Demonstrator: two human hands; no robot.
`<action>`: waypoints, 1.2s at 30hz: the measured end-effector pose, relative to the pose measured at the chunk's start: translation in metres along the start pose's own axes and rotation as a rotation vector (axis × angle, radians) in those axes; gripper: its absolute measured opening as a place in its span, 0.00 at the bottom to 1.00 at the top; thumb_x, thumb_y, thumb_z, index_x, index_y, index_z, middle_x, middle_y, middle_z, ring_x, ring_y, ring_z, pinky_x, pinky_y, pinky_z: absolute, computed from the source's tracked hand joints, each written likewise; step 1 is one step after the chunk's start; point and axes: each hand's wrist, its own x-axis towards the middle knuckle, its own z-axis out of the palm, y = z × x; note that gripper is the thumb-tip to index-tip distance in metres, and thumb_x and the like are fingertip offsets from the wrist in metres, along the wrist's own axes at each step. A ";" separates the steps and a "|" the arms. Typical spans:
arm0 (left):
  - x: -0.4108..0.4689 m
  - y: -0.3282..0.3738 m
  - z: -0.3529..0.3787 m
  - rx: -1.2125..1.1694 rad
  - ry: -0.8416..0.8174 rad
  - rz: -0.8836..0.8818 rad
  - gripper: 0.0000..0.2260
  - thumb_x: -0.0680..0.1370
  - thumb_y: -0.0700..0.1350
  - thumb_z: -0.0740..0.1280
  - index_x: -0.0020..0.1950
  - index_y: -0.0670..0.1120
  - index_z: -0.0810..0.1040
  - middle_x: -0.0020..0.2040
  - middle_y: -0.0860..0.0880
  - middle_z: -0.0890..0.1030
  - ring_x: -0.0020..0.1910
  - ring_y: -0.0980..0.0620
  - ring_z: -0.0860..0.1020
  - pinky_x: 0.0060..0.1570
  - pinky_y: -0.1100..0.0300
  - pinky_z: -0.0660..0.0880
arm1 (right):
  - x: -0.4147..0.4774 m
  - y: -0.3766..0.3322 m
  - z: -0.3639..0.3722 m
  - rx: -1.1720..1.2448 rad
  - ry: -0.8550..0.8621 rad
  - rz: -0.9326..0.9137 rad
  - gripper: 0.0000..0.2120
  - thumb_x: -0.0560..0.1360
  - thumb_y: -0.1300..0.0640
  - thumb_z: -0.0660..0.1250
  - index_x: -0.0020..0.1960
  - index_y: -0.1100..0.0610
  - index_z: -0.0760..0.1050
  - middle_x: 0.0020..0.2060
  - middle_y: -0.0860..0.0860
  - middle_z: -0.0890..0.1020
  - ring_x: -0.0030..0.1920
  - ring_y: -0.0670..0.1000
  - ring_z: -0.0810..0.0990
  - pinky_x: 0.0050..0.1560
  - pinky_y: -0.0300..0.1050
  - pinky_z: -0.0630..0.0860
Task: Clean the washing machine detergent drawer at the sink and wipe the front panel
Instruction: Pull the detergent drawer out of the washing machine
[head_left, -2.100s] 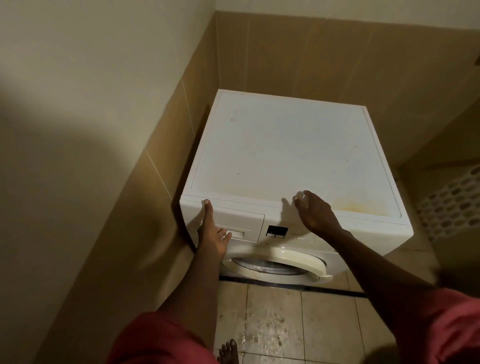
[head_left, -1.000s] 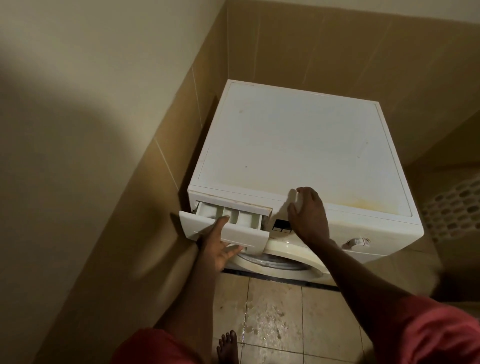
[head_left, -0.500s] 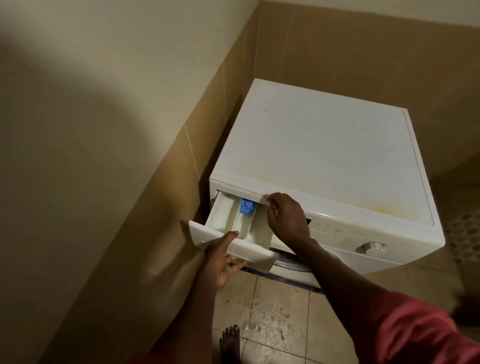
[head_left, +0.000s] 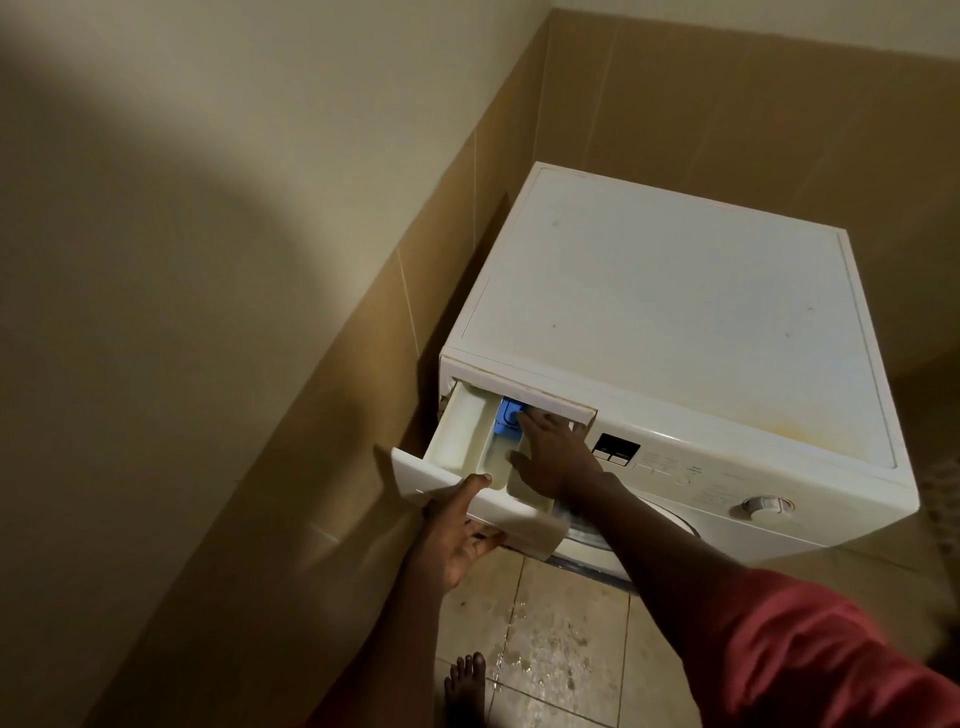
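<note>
Left hand (head_left: 457, 535) grips the pulled-out detergent drawer (head_left: 467, 447) by its front, while right hand (head_left: 553, 457) presses spread fingers onto its blue insert (head_left: 506, 415).

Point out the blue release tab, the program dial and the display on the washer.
blue release tab (head_left: 506, 415), head view, on its blue face left of the right hand's fingertips.
program dial (head_left: 761, 505), head view, on the knob's round top.
display (head_left: 616, 448), head view, on the dark screen's middle.

Tiled floor (head_left: 566, 613), wet patch (head_left: 545, 654) glistening in front; the washer (head_left: 675, 312) stands on it, a bare foot (head_left: 465, 686) too.
</note>
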 end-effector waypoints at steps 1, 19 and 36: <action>0.000 0.000 0.000 0.007 -0.002 0.001 0.29 0.73 0.40 0.73 0.71 0.44 0.65 0.64 0.35 0.76 0.61 0.37 0.77 0.60 0.37 0.75 | 0.001 -0.002 0.000 -0.006 -0.022 -0.001 0.32 0.79 0.44 0.59 0.78 0.54 0.52 0.78 0.51 0.55 0.77 0.56 0.51 0.74 0.65 0.49; 0.000 0.000 0.002 0.034 0.015 0.016 0.27 0.73 0.40 0.72 0.70 0.44 0.67 0.63 0.36 0.75 0.61 0.37 0.76 0.60 0.37 0.75 | 0.013 -0.019 -0.004 -0.216 -0.144 0.045 0.35 0.79 0.42 0.60 0.79 0.53 0.49 0.78 0.50 0.55 0.72 0.58 0.65 0.64 0.62 0.69; -0.046 -0.017 -0.029 0.029 0.057 -0.050 0.15 0.74 0.36 0.70 0.59 0.39 0.72 0.64 0.33 0.74 0.61 0.33 0.75 0.56 0.34 0.75 | -0.035 -0.021 0.026 -0.083 -0.097 -0.053 0.32 0.78 0.45 0.62 0.77 0.54 0.56 0.77 0.51 0.57 0.68 0.56 0.69 0.62 0.54 0.73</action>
